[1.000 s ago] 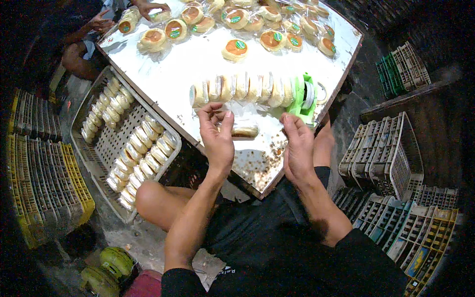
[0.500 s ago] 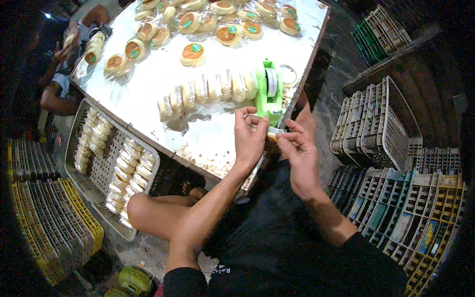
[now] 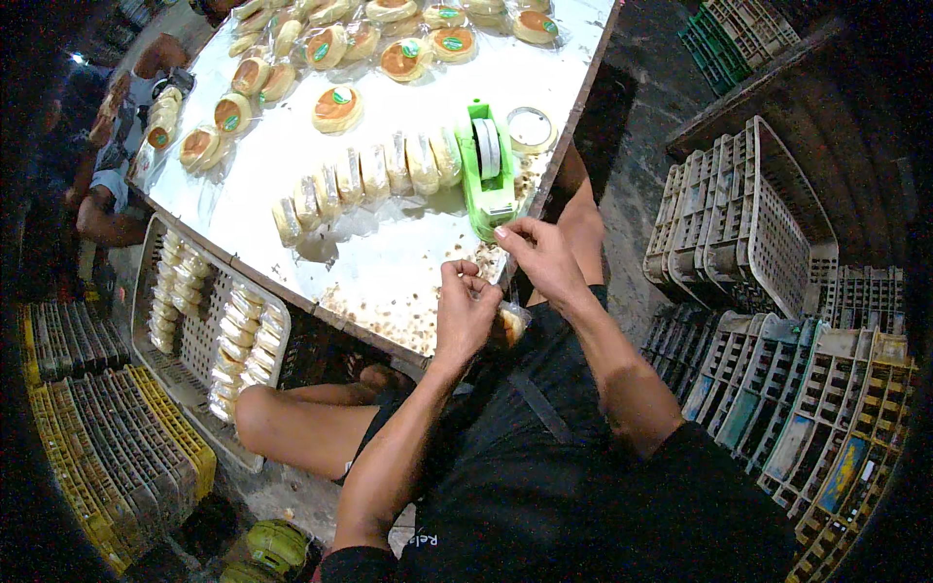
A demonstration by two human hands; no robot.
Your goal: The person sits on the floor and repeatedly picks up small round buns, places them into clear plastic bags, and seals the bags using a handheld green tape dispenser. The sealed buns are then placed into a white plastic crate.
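My left hand [image 3: 466,316] is closed at the near edge of the table, gripping the gathered clear wrapper of a round bun [image 3: 511,324]. That bun hangs just past the table edge, partly hidden by my fingers. My right hand [image 3: 546,260] reaches to the front end of a green tape dispenser [image 3: 489,180], its thumb and forefinger pinched by the cutter. Whatever lies between those fingertips is too small to make out. Left of the dispenser, a curved row of wrapped buns [image 3: 374,173] stands on edge, the closest one touching or almost touching it.
Loose wrapped buns [image 3: 403,60] cover the far part of the white table [image 3: 262,194]. A tape roll [image 3: 531,129] lies beside the dispenser. A crate [image 3: 209,335] of wrapped buns stands at left. Stacked crates [image 3: 724,223] flank me. Another person's arm [image 3: 112,214] is at far left.
My right hand has left the bun and moved up to the dispenser's front. My left hand has drawn the bun lower and toward me. The whole view has shifted slightly.
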